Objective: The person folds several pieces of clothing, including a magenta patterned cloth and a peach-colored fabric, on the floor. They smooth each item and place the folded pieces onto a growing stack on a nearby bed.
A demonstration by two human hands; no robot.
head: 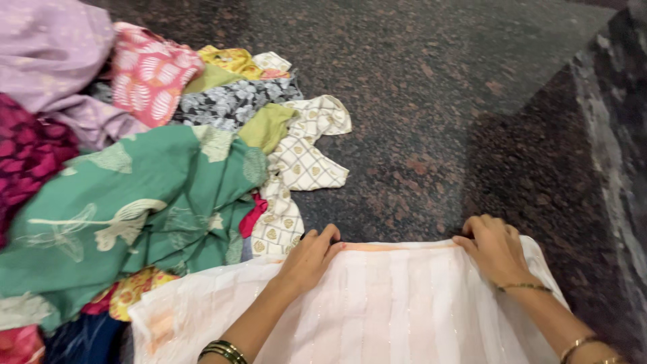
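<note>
Beside the heap of clothes, your white striped garment point(397, 303) lies spread flat on the dark speckled granite floor point(431, 101), filling the lower middle of the view. Your left hand point(311, 258) pinches its far hem near the heap; your right hand point(495, 248) pinches the same hem at the garment's far right corner. Each grip is narrow, fingers closed on the cloth edge. Bangles point(222, 350) ring your left wrist.

Left of the garment the heap crowds close. A green printed cloth point(135, 216) sits nearest and overlaps the garment's left edge. A cream cloth with gold motifs point(296, 168) reaches down almost to your left hand. Behind the green cloth lie a grey floral piece point(229, 104), a pink patterned one point(145, 71), a lilac cloth point(47, 47) and a magenta one point(27, 155).

Beyond the garment's far hem the floor is bare and open. Right of the garment a dark polished stone edge point(606, 135) runs close alongside, leaving only a narrow strip.
</note>
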